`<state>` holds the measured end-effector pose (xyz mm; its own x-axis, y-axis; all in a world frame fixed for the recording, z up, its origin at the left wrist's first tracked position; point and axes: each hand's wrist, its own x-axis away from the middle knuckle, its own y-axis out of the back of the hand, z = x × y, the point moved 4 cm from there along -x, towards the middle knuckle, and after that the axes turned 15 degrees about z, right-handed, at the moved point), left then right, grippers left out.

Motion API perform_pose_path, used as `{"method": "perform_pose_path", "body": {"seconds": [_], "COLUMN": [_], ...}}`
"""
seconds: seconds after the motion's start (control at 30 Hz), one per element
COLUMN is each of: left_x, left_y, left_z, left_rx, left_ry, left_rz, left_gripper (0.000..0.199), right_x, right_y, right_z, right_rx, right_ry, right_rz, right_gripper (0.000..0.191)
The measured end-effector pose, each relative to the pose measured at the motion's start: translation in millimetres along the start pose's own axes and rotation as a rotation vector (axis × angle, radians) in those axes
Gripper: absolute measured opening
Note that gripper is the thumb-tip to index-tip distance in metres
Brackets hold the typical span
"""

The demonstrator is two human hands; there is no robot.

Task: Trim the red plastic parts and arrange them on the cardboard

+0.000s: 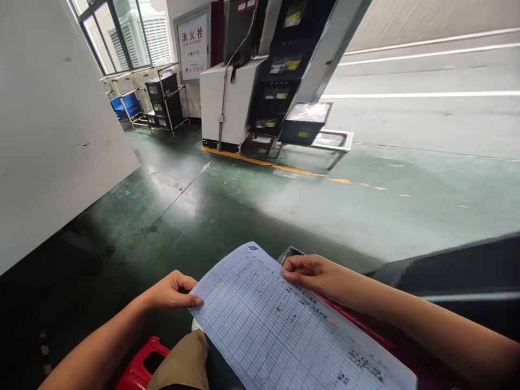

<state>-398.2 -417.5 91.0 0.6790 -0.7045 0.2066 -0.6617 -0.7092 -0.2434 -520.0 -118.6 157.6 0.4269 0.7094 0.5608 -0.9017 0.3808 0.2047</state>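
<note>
A white paper sheet (260, 319) with a printed grid, dark writing and a small blue logo at its far corner lies slantwise at the bottom centre. Its left edge is pinched by my left hand (174, 291), thumb on top and fingers underneath. At the sheet's upper right edge, my right hand (306, 272) is closed on the paper between thumb and curled fingers. Part of a dark-rimmed flat object (291, 252) shows just behind the sheet near my right hand; the rest of it is hidden.
Below on the left is a red stool (142, 365), beside my knee (182, 360). A white panel (60, 119) fills the left side. Across the green floor (195, 216) stand stacked black bins (280, 70), a white cabinet (227, 103) and a metal-framed rack (173, 105).
</note>
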Motion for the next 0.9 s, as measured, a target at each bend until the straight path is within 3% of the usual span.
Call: {"method": "perform_pose_path", "body": {"seconds": [0.13, 0.23, 0.37, 0.43, 0.53, 0.67, 0.77, 0.9], "left_x": [-27.1, -52.9, -105.3, -142.7, -209.8, -305.4, -372.1, -455.3], "left_y": [46.6, 66.4, 102.0, 124.6, 158.0, 194.4, 212.5, 226.3], "left_z": [4.5, -0.8, -41.9, -69.1, -110.7, -169.7, -208.9, -247.3], "left_rx": [0.022, 0.065, 0.126, 0.133, 0.153, 0.26, 0.279, 0.241], "left_ry": [0.172, 0.286, 0.253, 0.223, 0.228, 0.182, 0.165, 0.14], "left_rz": [-0.019, 0.012, -0.111, -0.186, -0.229, -0.217, -0.157, -0.002], "left_gripper": [0.047, 0.039, 0.054, 0.048, 0.033, 0.03, 0.031, 0.027], "right_x": [-77.4, -102.9, -109.1, -111.2, -116.2, -112.0, -94.9, -64.0], "right_y": [42.2, 61.6, 93.0, 120.1, 179.5, 278.0, 345.4, 415.6], "right_z": [3.4, 7.1, 13.6, 12.6, 7.2, 5.0, 7.2, 1.5], "right_rx": [0.04, 0.058, 0.087, 0.103, 0.12, 0.147, 0.181, 0.162], "right_ry": [0.032, 0.083, 0.157, 0.185, 0.226, 0.263, 0.232, 0.143], "right_rz": [-0.005, -0.093, -0.209, -0.252, -0.315, -0.422, -0.495, -0.601], "right_gripper": [0.062, 0.055, 0.048, 0.047, 0.05, 0.049, 0.044, 0.043]}}
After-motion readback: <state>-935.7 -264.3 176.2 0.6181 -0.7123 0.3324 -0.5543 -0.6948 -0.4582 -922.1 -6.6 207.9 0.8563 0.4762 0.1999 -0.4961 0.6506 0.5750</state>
